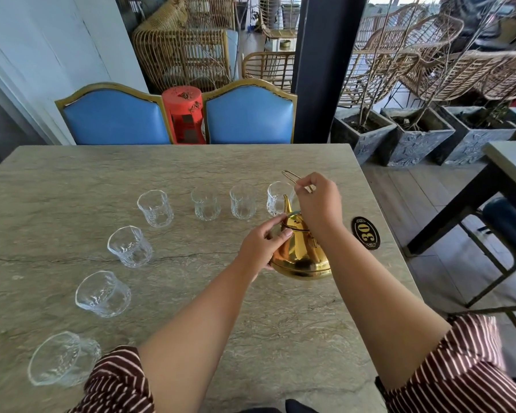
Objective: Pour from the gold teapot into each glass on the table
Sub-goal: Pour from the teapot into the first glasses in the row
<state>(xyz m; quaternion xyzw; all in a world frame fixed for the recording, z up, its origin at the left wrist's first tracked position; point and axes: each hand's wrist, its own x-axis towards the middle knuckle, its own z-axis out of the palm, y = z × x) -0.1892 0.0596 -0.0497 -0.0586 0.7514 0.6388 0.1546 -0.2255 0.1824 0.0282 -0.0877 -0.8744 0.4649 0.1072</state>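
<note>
The gold teapot (301, 257) sits at the right of the stone table (72, 180), tilted forward with its spout toward the far-right glass (277, 198). My right hand (319, 204) grips the teapot's thin wire handle (289, 175) above it. Against the pot's left side and lid rests my left hand (262, 245). Several clear empty glasses stand in an arc: two in the far row (205, 203) (242, 201), one at the far left (155, 208), others down the left side (130, 246) (103, 294) (63, 357).
A black oval plaque marked 30 (366, 233) lies right of the teapot. Two blue chairs (249, 113) and a red stool (183, 114) stand behind the table. The table's right edge is close to the pot; another table (510, 162) stands beyond.
</note>
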